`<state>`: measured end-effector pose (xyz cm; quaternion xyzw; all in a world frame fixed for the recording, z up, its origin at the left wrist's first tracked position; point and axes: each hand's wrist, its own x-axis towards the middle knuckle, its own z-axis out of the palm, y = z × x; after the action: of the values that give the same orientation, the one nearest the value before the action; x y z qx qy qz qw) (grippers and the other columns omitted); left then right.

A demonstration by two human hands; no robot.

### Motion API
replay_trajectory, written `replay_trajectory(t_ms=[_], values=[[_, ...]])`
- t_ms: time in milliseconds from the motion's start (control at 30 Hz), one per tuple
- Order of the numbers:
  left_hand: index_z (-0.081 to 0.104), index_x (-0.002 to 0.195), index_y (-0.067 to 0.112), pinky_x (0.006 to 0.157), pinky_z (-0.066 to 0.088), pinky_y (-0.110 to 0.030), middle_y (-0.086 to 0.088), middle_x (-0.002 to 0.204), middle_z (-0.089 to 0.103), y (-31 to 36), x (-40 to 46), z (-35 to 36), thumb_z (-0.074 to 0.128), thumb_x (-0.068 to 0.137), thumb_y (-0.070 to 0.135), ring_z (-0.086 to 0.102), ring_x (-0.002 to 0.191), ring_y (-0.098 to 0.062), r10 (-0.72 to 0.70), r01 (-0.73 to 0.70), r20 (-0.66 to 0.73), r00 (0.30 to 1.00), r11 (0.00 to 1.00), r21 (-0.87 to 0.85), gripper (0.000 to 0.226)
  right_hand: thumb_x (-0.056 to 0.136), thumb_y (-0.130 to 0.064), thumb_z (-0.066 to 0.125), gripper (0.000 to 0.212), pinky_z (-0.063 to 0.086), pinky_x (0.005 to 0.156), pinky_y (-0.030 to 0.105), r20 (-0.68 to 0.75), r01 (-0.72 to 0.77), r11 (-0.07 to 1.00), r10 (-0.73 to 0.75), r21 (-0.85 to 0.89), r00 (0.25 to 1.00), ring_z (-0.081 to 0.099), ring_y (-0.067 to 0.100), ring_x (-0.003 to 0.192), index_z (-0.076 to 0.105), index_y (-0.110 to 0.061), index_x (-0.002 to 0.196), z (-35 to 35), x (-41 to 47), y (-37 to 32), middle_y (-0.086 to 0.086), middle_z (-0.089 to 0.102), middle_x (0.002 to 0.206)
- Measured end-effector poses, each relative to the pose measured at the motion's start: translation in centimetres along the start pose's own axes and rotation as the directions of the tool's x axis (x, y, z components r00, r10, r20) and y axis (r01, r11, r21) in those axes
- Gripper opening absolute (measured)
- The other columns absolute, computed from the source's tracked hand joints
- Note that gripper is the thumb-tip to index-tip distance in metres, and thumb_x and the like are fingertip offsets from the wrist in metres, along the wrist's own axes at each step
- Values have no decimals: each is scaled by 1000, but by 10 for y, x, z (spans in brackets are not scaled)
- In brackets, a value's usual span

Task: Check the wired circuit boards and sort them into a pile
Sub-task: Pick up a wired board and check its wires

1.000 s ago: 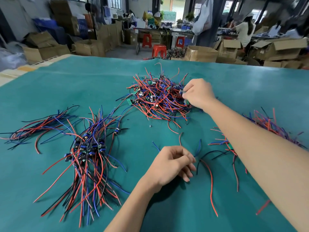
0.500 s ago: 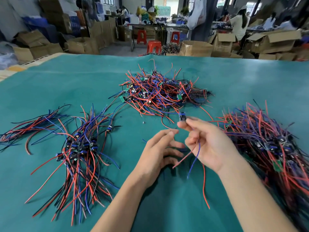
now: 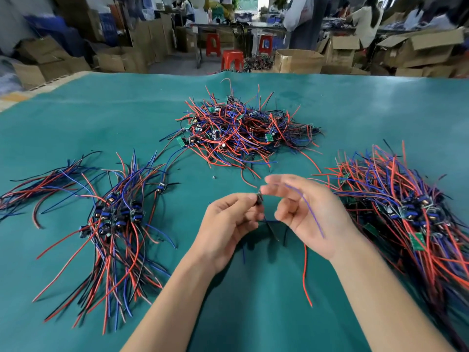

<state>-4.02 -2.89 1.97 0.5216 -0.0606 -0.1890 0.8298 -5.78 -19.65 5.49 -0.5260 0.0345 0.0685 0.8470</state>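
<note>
Over the middle of the green table my left hand [image 3: 228,222] pinches a small dark wired circuit board [image 3: 259,199] between thumb and fingertips. My right hand [image 3: 304,212] is blurred beside it, fingers curled near the board, with a blue wire [image 3: 308,209] running across its palm. Red and black wires [image 3: 305,275] hang from the board onto the table. A tangled heap of wired boards [image 3: 238,133] lies further back. An ordered bundle of boards [image 3: 116,217] lies at the left, and a bigger pile [image 3: 406,212] at the right.
A loose bundle of bare wires [image 3: 38,189] lies at the far left. A tiny dark part [image 3: 214,177] sits on the green table cover [image 3: 253,313]. Beyond the table's far edge stand cardboard boxes [image 3: 299,60], red stools [image 3: 232,59] and seated people.
My right hand took a board from the far heap and brought it toward me. My left hand rose from the table and now pinches that board; the right hand's grip has shifted to its wires.
</note>
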Motion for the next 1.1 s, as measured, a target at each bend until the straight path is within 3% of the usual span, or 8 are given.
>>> replay_trajectory(t_ms=[133, 300, 433, 533, 667, 867, 1033, 1100], values=[[74, 83, 15, 60, 52, -21, -10, 81, 68, 0, -3, 3, 70, 83, 22, 63, 66, -14, -28, 30, 86, 996, 999, -23, 8, 84, -24, 62, 31, 56, 60, 26, 55, -44, 980, 34, 194, 998, 65, 15, 61, 81, -8, 102, -7, 3, 1, 11, 77, 97], [75, 78, 15, 58, 51, -20, -9, 79, 68, 0, -2, 5, 69, 83, 22, 62, 64, -13, -14, 19, 83, 996, 998, -58, 11, 77, -14, 69, 26, 53, 56, 21, -67, -23, 966, 42, 259, 997, 60, 11, 60, 81, -8, 100, -7, 10, 10, 3, 64, 74], [75, 86, 10, 57, 51, -18, -6, 77, 68, 4, 0, 2, 69, 83, 25, 61, 63, -11, -15, 23, 39, 999, 980, -195, 16, 91, -15, 64, 20, 51, 51, 18, -178, -37, 925, 112, 379, 978, 59, 9, 55, 80, -3, 95, -5, 13, 18, 4, 65, 73], [72, 91, 9, 58, 52, -18, -6, 78, 68, 4, 0, 1, 69, 82, 25, 62, 64, -11, -5, 7, 12, 1000, 980, -200, 18, 93, -13, 65, 17, 50, 53, 19, -205, -8, 995, 29, 102, 978, 61, 10, 57, 82, -13, 91, 0, 13, 25, 4, 70, 78], [73, 82, 12, 61, 50, -21, -6, 78, 70, -4, -3, 9, 66, 93, 19, 62, 68, -14, 77, -82, 31, 997, 979, 187, 15, 90, -16, 75, 11, 44, 51, 22, -166, 181, 925, -247, -335, 955, 55, 16, 54, 79, -7, 84, 8, 10, 37, 5, 65, 68], [68, 85, -2, 57, 48, -22, -7, 73, 69, -5, -4, 10, 63, 95, 14, 60, 62, -15, 70, -70, 10, 998, 960, 272, 20, 88, -23, 77, 26, 41, 48, 21, -185, 209, 839, -340, -502, 922, 52, 13, 52, 74, -4, 71, -2, 13, 36, 4, 61, 59], [69, 67, 19, 48, 39, -20, -5, 64, 62, -2, -6, 11, 66, 79, 24, 49, 49, -14, 23, -30, 29, 999, 959, 281, 14, 86, -22, 80, 24, 44, 49, 25, -329, 196, 779, -459, -595, 826, 56, 6, 47, 72, -10, 67, -27, 21, 25, -7, 62, 57], [69, 64, 21, 47, 38, -19, -5, 63, 62, -2, -6, 10, 65, 79, 24, 48, 48, -13, 10, -26, 56, 998, 953, 301, 16, 86, -24, 80, 25, 46, 47, 24, -343, 165, 691, -534, -703, 773, 55, 6, 44, 71, -14, 64, -42, 20, 18, -10, 58, 51]])
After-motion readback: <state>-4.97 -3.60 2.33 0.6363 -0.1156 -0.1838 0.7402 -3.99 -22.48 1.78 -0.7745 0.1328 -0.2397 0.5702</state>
